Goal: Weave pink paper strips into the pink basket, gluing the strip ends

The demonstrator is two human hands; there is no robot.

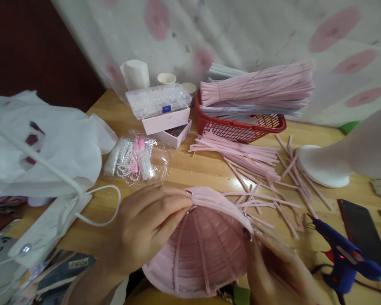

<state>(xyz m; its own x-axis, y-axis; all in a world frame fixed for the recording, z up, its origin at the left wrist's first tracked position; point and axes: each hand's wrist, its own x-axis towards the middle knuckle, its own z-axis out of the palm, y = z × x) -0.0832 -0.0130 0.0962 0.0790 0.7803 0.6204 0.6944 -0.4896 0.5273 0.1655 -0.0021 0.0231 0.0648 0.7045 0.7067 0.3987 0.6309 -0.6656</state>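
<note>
A pink ribbed dome (206,250) is at the near middle of the scene, at the near edge of the wooden surface (184,169), its hollow inside showing with slender ribs running down it. The left hand (146,224) has its grip closed on the far rim, thumb and fingers pinching the pale pink edge band, while the right hand (276,262) grasps the rim at the right. Just beyond the dome, loose pink pipe cleaners (241,152) lie in a pile, with others scattered toward the right. Behind the pile, a red plastic basket (241,131) carries a thick pink bundle (254,87) of them. Right of the right hand are a blue glue gun (343,254) with a small red light and, beyond it, a dark phone (362,228). Far left of the dome lies a clear bag of pearl beads (139,159), near a divided plastic case (160,99) resting on a pink box (167,120). A white power strip (47,224) lies at the left.
</note>
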